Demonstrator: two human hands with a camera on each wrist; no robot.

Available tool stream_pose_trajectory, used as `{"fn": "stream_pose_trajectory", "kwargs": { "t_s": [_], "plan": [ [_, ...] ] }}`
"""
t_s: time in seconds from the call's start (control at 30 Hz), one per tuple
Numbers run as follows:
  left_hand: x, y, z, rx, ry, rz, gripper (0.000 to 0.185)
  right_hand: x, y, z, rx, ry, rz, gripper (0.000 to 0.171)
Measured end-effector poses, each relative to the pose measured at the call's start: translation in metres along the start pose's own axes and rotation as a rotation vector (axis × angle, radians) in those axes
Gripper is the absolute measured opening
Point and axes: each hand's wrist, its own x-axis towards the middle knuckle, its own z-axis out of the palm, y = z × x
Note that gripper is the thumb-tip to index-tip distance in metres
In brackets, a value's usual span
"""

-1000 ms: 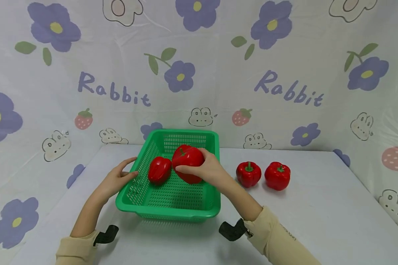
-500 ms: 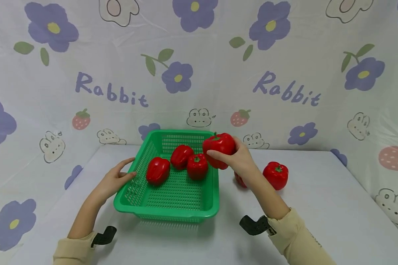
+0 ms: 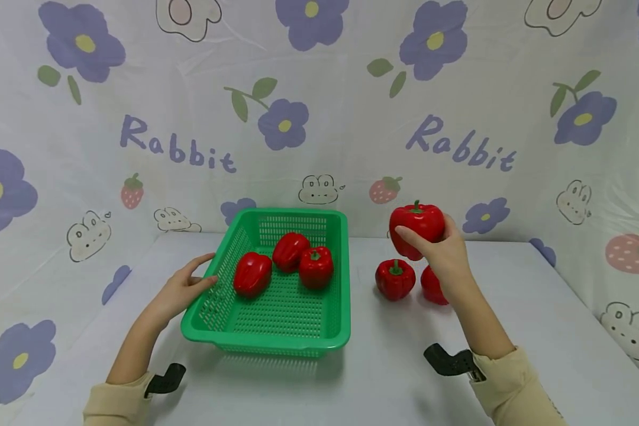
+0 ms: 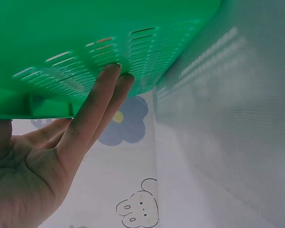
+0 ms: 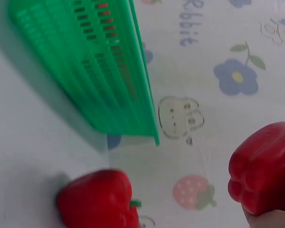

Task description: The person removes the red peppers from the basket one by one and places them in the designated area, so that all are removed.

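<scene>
In the head view my right hand (image 3: 447,257) grips a red bell pepper (image 3: 419,228), stem up, above the table right of the green basket (image 3: 268,343). That held bell pepper (image 5: 266,166) also fills the right edge of the right wrist view. Below it stand two more red bell peppers, one upright (image 3: 395,281) and one (image 3: 433,287) partly hidden by my hand. My left hand (image 3: 178,296) holds the basket's left rim. In the left wrist view, the fingers (image 4: 92,109) lie along the slotted outer wall, the thumb going over the rim.
Inside the basket sit three red bell peppers: left (image 3: 252,275), back (image 3: 291,251) and right (image 3: 316,267). A white table (image 3: 511,331) carries everything. Behind its far edge hangs a printed curtain (image 3: 351,130) with flowers and rabbits.
My right hand has moved right, out of the basket and past its right rim, with a bell pepper in its grip. Three bell peppers stay inside. My left hand keeps its place.
</scene>
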Motion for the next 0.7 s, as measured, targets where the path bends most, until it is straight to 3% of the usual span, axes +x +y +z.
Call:
{"fn": "stream_pose_trajectory", "kwargs": {
  "t_s": [0.47, 0.7],
  "plan": [
    [0.001, -0.002, 0.001, 0.021, 0.003, 0.000, 0.067, 0.008, 0.043, -0.063, -0.002, 0.261, 0.104, 0.085],
    [0.001, -0.002, 0.000, 0.012, 0.003, 0.004, 0.067, 0.007, 0.068, -0.076, 0.097, 0.382, 0.191, 0.089]
  ]
}}
